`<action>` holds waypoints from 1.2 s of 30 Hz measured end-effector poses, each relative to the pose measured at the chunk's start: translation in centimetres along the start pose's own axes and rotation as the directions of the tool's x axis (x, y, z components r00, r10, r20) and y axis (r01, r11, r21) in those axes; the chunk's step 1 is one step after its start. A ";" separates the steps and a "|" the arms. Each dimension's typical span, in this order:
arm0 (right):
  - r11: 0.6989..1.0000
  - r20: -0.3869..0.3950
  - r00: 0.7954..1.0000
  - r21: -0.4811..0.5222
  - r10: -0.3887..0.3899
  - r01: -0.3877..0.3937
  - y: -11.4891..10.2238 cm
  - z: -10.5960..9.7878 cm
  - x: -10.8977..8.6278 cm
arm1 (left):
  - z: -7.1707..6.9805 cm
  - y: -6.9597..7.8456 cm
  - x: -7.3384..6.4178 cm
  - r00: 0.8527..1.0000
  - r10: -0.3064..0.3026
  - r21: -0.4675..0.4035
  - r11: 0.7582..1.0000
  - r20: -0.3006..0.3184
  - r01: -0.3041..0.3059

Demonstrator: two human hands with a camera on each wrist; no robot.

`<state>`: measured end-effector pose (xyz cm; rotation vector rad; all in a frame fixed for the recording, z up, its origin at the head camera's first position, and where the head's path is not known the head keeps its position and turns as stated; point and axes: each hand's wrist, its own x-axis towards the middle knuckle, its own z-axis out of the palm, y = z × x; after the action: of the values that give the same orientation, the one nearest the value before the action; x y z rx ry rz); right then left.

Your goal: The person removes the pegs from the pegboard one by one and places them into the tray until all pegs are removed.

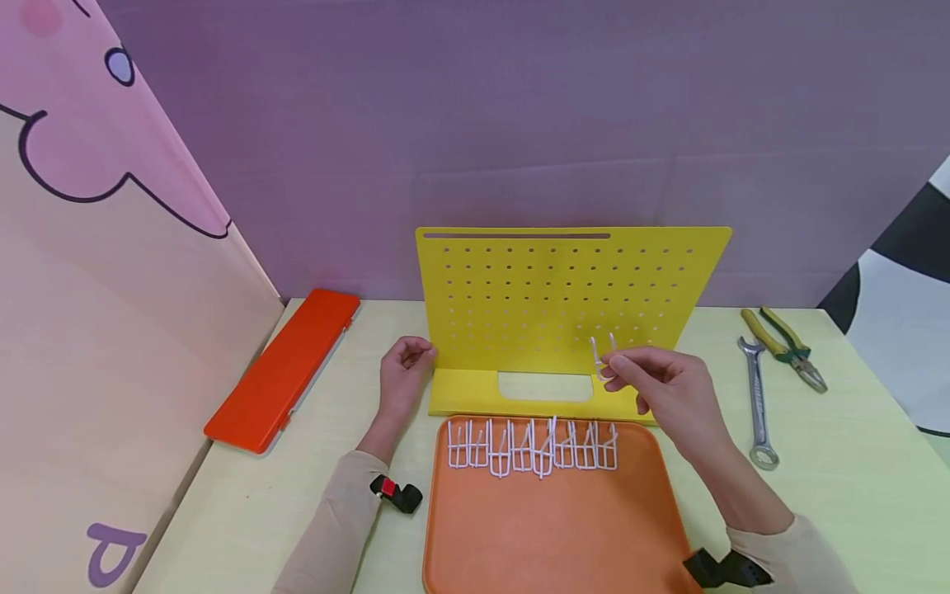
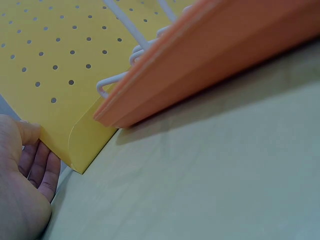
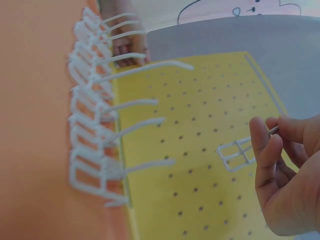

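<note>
A yellow pegboard [image 1: 475, 384] with rows of small holes stands upright on a bent foot. My left hand [image 1: 403, 381] is at its lower left edge; in the left wrist view the thumb lies on the front face and the other fingers curl behind, pinching the board. In front of the board's lower right part, my right hand [image 1: 671, 392] pinches a white wire hook [image 3: 239, 154] between thumb and fingers, its prongs pointing up. Several more white hooks [image 1: 500, 474] lie in a row along the far rim of an orange tray [image 1: 557, 536], just before the board.
On the left of the table [image 1: 245, 528] lies a long red case [image 1: 285, 375]. To the right are a combination wrench [image 1: 758, 404] and pliers [image 1: 797, 359] with yellow-green handles. A purple backdrop [image 1: 534, 107] rises behind the board.
</note>
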<state>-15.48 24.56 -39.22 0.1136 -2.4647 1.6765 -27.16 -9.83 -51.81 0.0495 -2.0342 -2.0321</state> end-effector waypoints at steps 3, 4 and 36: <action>0.999 0.000 0.999 0.005 0.033 -0.033 1.0 -0.6 -0.3 | 0.0 0.0 0.0 1.000 -0.003 -0.003 1.000 0.003 0.003; 0.999 0.000 0.999 0.011 0.042 -0.042 1.3 -0.8 -0.4 | 0.0 0.0 0.0 1.000 -0.003 -0.003 1.000 0.004 0.003; 0.958 0.098 0.957 0.067 0.273 -0.280 6.6 -2.6 -3.1 | 0.2 0.4 -0.2 1.000 -0.017 0.003 1.000 -0.008 0.017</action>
<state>-13.17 29.36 -44.90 -0.1599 -2.5772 1.9187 -26.97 -9.60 -51.46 0.0752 -2.0390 -2.0360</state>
